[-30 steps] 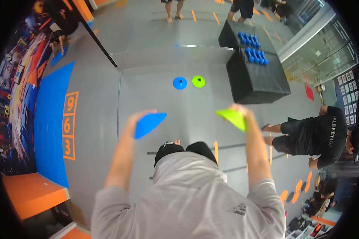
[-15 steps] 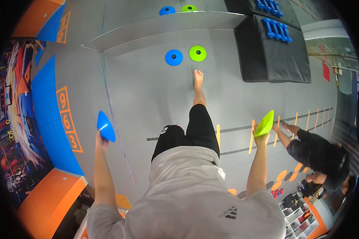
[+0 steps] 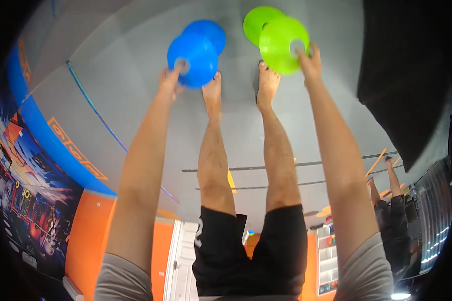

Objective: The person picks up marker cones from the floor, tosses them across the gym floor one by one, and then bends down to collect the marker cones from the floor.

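My left hand (image 3: 171, 83) grips a blue disc cone (image 3: 201, 65) at its centre hole, thumb and fingers closed on it. Just beyond, and partly covered by it, is a second blue disc cone (image 3: 210, 32) on the floor. A green disc cone (image 3: 278, 50) is pinched at its hole by my right hand (image 3: 310, 62). It overlaps another green disc cone (image 3: 255, 21) on the floor behind it. Whether the held cones touch those below, I cannot tell. Both bare feet stand on the floor close to the cones.
A black padded block (image 3: 407, 75) rises on the right. Farther back on that side is another person (image 3: 394, 215) in dark clothes. A blue wall band (image 3: 60, 145) with orange numbers runs along the left, and a coloured line (image 3: 93, 103) crosses the grey floor.
Both hands have moved forward and inward, bringing the held cones over the floor cones. I have bent down, and my feet are now side by side.
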`<state>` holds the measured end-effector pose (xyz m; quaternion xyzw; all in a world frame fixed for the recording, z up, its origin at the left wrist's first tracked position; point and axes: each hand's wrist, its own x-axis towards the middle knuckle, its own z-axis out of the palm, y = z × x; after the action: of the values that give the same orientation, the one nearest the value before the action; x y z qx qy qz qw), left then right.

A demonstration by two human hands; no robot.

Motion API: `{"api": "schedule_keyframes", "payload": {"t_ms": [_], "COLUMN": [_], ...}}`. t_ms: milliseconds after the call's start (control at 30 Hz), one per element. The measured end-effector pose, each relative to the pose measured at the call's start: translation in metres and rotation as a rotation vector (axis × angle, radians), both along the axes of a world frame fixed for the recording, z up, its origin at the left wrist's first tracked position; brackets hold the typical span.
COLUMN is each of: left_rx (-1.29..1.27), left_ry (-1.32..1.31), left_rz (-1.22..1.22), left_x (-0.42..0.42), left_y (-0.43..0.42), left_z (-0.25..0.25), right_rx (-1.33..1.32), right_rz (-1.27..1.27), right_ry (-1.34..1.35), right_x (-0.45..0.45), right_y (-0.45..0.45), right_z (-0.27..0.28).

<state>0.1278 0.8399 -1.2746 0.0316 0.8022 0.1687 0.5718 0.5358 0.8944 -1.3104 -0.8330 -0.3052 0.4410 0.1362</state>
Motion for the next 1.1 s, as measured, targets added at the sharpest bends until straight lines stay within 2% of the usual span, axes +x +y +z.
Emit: {"api": "schedule_keyframes", "payload": {"t_ms": [67, 133, 200, 267, 333, 433, 500, 567, 633, 667, 733, 767, 800, 833, 867, 933, 1000, 1033, 1100], "left_rx": [-0.032, -0.149, -0.254, -0.240, -0.238, -0.176, -0.006, 0.197, 0.398, 0.467, 0.584, 0.650, 0.708, 0.791, 0.861, 0.851, 0.799, 0.748, 0.747], "left_ry": [0.139, 0.269, 0.386, 0.255, 0.096, 0.094, 0.104, 0.060, 0.087, -0.015, -0.232, -0.321, -0.425, -0.436, -0.464, -0.505, -0.531, -0.522, -0.636], "left_rz": [-0.120, -0.250, -0.317, -0.284, -0.271, -0.370, -0.384, -0.385, -0.623, -0.634, -0.691, -0.706, -0.751, -0.786, -0.825, -0.978, -1.104, -1.205, -1.456], "left_x": [0.014, 0.016, 0.015, 0.009, 0.013, 0.006, 0.020, 0.019, 0.023, 0.030, 0.044, 0.052, 0.058, 0.069, 0.075, 0.085, 0.101, 0.113, 0.165], "left_y": [0.040, 0.036, 0.040, 0.030, 0.013, -0.013, 0.004, 0.026, 0.051, 0.073, 0.111, 0.122, 0.133, 0.138, 0.140, 0.138, 0.127, 0.123, 0.074], "left_z": [-0.047, -0.084, -0.103, -0.083, -0.020, 0.094, 0.208, 0.313, 0.382, 0.429, 0.520, 0.557, 0.591, 0.616, 0.632, 0.672, 0.686, 0.674, 0.681], "right_rx": [-0.029, -0.035, -0.158, -0.266, -0.323, -0.332, -0.282, -0.105, 0.028, 0.070, 0.251, 0.347, 0.516, 0.634, 0.855, 1.073, 1.182, 1.198, 1.201], "right_rz": [0.089, 0.256, 0.227, 0.148, 0.010, -0.066, -0.091, -0.079, -0.123, -0.189, -0.373, -0.419, -0.427, -0.417, -0.414, -0.531, -0.601, -0.660, -0.751], "right_ry": [-0.079, -0.144, -0.154, -0.122, -0.042, 0.051, 0.075, 0.035, 0.109, 0.177, 0.478, 0.472, 0.462, 0.405, 0.379, 0.304, 0.311, 0.227, 0.100], "right_x": [-0.022, -0.034, -0.042, -0.035, -0.021, -0.013, 0.000, -0.010, -0.002, -0.004, -0.004, -0.003, 0.002, 0.006, 0.006, -0.015, -0.037, -0.048, -0.080], "right_y": [0.037, 0.039, 0.036, 0.029, -0.002, -0.029, -0.044, -0.043, -0.027, -0.022, -0.012, -0.013, -0.022, -0.036, -0.055, -0.111, -0.184, -0.226, -0.326], "right_z": [-0.028, -0.061, -0.064, -0.047, -0.027, 0.100, 0.178, 0.284, 0.396, 0.454, 0.567, 0.625, 0.655, 0.704, 0.727, 0.792, 0.811, 0.815, 0.826]}}
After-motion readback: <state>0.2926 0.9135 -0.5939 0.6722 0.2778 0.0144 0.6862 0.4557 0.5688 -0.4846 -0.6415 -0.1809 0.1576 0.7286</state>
